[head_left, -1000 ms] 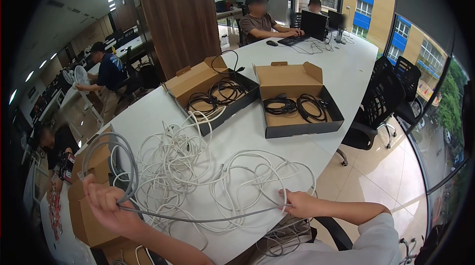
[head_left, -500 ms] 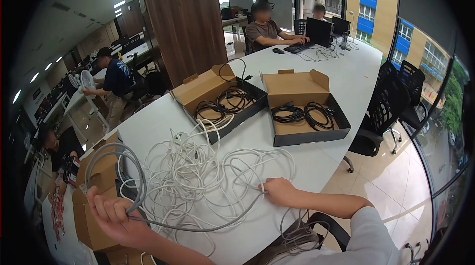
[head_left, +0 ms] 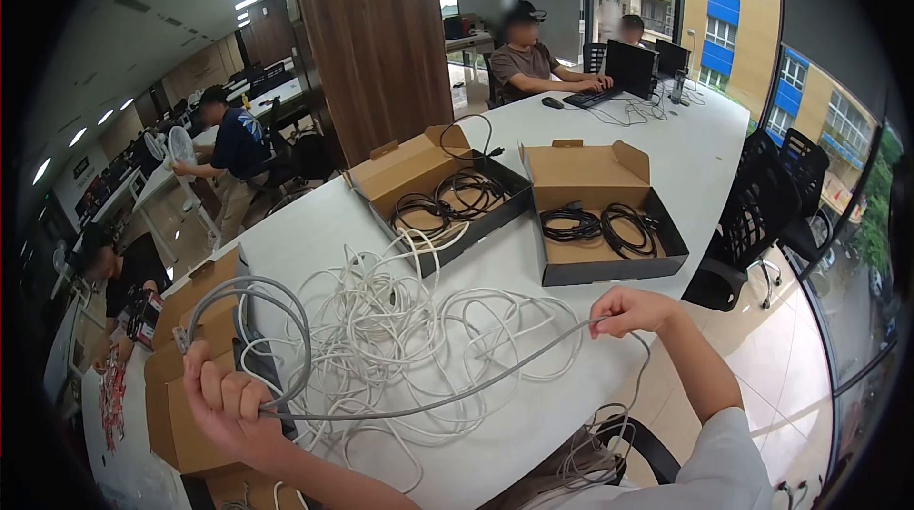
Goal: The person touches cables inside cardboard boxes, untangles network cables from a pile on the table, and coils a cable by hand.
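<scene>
My left hand (head_left: 228, 405) is closed round a grey cable (head_left: 307, 339), whose loops stand up above the fingers, with a connector at their left side. From there the cable runs in a shallow arc to my right hand (head_left: 630, 312), which pinches it beyond the right side of the tangle. Past my right hand it drops toward my lap, where more thin loops lie. Beneath the stretched length, a tangled heap of white cables (head_left: 376, 320) spreads over the white table (head_left: 533, 405).
Two open boxes, a left one (head_left: 486, 232) and a right one (head_left: 619, 270), hold black cables. Another open cardboard box (head_left: 176, 415) is at the left. Several people sit around, two by laptops (head_left: 630, 67). Black chairs (head_left: 757, 205) stand at the right.
My right hand has moved up and to the right with the grey cable, stretching a longer length between the hands. My left hand keeps its loops. The whole view has shifted slightly.
</scene>
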A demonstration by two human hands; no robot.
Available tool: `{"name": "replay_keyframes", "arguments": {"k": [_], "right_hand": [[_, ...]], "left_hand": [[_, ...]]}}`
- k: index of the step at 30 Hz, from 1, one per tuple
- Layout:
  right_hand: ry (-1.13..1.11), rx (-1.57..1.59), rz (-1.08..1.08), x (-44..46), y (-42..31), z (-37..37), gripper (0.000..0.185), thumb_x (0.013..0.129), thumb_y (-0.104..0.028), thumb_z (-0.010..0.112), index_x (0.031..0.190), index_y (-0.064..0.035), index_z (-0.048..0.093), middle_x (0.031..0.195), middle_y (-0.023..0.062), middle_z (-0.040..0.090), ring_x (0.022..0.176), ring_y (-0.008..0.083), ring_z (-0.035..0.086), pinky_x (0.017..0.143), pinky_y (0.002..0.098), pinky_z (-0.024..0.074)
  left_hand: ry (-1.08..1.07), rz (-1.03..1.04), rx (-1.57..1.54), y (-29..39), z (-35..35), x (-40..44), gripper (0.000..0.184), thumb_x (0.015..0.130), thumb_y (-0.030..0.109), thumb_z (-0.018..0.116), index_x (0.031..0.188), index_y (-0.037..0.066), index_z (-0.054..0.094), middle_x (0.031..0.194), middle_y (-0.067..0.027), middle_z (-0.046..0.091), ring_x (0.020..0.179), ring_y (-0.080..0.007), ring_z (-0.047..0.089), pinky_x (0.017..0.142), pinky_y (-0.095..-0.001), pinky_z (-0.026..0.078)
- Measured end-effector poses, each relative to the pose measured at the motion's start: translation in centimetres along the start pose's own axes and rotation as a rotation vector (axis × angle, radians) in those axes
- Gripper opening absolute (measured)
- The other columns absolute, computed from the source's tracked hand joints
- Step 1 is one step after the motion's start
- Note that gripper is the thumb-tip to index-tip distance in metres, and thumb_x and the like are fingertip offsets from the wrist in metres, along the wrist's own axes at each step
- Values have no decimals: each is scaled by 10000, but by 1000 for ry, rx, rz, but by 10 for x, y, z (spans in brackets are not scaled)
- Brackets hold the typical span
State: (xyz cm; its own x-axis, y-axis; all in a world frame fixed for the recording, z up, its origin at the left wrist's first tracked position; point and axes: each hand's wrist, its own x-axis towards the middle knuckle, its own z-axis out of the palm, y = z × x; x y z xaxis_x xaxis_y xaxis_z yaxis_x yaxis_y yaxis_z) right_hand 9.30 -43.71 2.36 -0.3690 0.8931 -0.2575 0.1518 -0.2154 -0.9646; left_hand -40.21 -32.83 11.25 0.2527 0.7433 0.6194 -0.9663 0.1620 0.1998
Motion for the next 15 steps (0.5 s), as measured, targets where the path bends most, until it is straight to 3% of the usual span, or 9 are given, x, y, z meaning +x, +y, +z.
{"name": "replay_keyframes", "arguments": {"k": [4, 8, 9, 12, 15], "right_hand": [[-3, 105, -42, -39, -1, -15, 146, 913, -161, 610, 906, -17, 636, 561, -48, 459, 485, 55, 402, 455, 211, 315], [47, -3, -3, -60, 16, -22, 171, 929, -180, 602, 903, -14, 633, 560, -42, 469, 493, 49, 424, 457, 218, 334], [50, -44, 28, -64, 18, -24, 193, 930, -197, 605, 902, -8, 630, 574, -46, 482, 497, 43, 431, 463, 211, 339], [23, -64, 20, -75, 33, -31, 198, 927, -201, 610, 903, -5, 624, 580, -50, 486, 499, 43, 430, 469, 206, 341], [115, 77, -13, -84, 45, -36, 167, 931, -192, 599, 893, -30, 614, 550, -64, 430, 469, 29, 366, 430, 207, 275]], "left_hand": [[5, -73, -65, -8, 0, 2, 179, 1030, 219, 264, 894, 126, 333, 525, 35, 233, 391, -56, 173, 378, -240, 166], [-25, -129, 17, -10, -2, 0, 201, 1038, 232, 236, 891, 132, 329, 521, 35, 241, 396, -58, 173, 380, -245, 171], [-29, -164, -53, -12, -2, 0, 212, 1021, 267, 307, 879, 121, 366, 520, 41, 256, 414, -65, 193, 409, -262, 188], [-66, -195, 55, -15, -1, -1, 225, 1041, 255, 230, 891, 132, 344, 538, 24, 224, 405, -61, 179, 382, -252, 167], [-65, -224, 96, -19, -4, -3, 248, 1038, 264, 218, 872, 120, 335, 507, 31, 230, 371, -59, 169, 345, -252, 156]]}}
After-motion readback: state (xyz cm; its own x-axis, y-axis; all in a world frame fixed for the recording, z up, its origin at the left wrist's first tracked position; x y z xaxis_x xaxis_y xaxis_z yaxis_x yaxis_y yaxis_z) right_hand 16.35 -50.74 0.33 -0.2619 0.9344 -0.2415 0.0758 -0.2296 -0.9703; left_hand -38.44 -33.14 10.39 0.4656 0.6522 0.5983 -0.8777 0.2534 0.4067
